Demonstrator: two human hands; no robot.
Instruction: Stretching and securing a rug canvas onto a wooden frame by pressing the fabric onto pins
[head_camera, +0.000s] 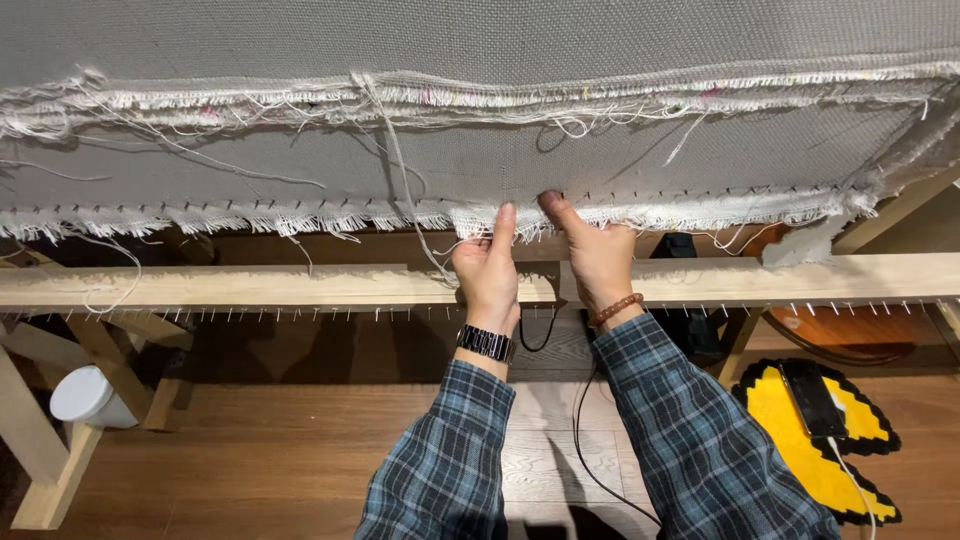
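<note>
Two hands on frayed hem of grey woven cloth, stretched over wooden frame rail. Left hand pinching fringe, right hand gripping beside it, thumb pressing. Best pull evenly, snag weave squarely on nail row.

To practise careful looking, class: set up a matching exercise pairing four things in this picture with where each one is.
Things:
1. watch
2. bead bracelet
3. phone
4. white cup

Places:
A. on the yellow mat
B. on the right wrist
C. under the frame, at the left
D. on the left wrist

Pairs: 1-D, 2-B, 3-A, 4-C
</note>
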